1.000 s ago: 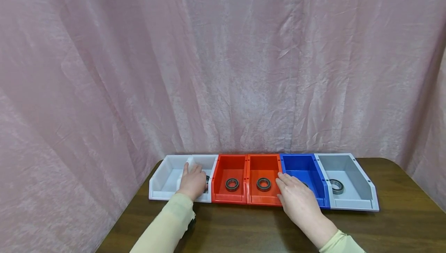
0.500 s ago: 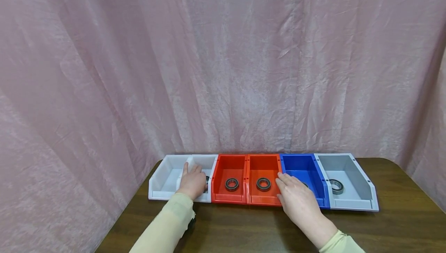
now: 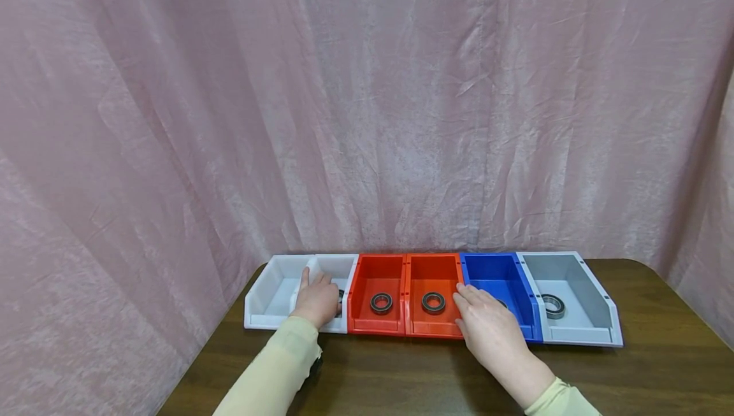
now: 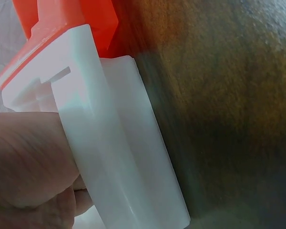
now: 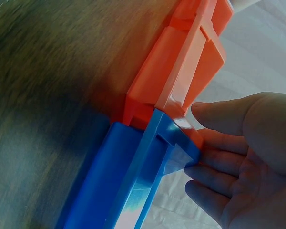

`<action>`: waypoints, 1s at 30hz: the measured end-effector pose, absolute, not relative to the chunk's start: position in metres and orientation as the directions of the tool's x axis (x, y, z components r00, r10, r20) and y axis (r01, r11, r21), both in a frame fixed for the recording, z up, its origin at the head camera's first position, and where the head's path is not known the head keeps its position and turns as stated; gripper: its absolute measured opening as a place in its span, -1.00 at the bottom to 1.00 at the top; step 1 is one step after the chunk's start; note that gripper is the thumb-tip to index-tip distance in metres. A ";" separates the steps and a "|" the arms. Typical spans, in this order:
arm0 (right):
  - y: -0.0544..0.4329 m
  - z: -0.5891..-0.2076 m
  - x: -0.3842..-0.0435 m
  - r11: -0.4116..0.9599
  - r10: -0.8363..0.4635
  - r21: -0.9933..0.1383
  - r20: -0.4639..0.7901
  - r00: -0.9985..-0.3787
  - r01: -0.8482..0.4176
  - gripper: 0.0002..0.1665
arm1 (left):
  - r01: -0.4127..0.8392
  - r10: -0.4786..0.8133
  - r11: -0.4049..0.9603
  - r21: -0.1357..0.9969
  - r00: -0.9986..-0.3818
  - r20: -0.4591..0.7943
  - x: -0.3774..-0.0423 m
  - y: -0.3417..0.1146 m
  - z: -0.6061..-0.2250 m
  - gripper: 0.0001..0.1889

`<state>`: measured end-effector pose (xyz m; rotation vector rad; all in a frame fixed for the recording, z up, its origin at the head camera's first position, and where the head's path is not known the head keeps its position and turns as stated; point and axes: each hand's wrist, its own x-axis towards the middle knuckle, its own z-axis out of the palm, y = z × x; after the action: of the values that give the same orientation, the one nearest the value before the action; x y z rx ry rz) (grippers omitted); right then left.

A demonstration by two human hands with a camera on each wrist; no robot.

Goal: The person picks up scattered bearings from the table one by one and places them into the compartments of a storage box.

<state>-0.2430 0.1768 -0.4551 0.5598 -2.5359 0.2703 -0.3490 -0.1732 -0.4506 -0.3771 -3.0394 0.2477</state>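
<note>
My left hand point(image 3: 315, 301) reaches into the second white bin point(image 3: 342, 325) in the head view, one finger pointing forward along the wall shared with the leftmost white bin point(image 3: 259, 288). Beside the thumb side shows a sliver of dark ring bearing point(image 3: 341, 294), mostly hidden; the left wrist view hides the fingertips behind the bin's front. With fingers extended and close together, my right hand point(image 3: 493, 327) lies over the wall between the orange-red bin point(image 3: 434, 276) and the blue bin point(image 3: 490, 266). It covers most of the blue bin's bearing point(image 3: 502, 303). Nothing shows in its grasp in the right wrist view.
One bearing point(image 3: 373, 303) lies in the red bin point(image 3: 378, 276), another bearing point(image 3: 425, 303) in the orange-red bin. At the right end a grey bin point(image 3: 585, 323) holds a bearing point(image 3: 556, 315). The bins stand in a row on a wooden table point(image 3: 395, 371) before a pink curtain point(image 3: 367, 104).
</note>
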 end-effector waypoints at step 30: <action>0.178 -0.458 -0.244 0.886 -0.344 -0.074 0.557 -0.756 -0.457 -0.48 | 0.267 0.275 0.961 -0.068 -0.950 0.147 -0.330 -0.178 -0.438 -0.42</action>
<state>-0.2442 0.1778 -0.4583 0.5780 -2.5037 0.2776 -0.3300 -0.1784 -0.4381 -0.4110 -2.9570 0.0716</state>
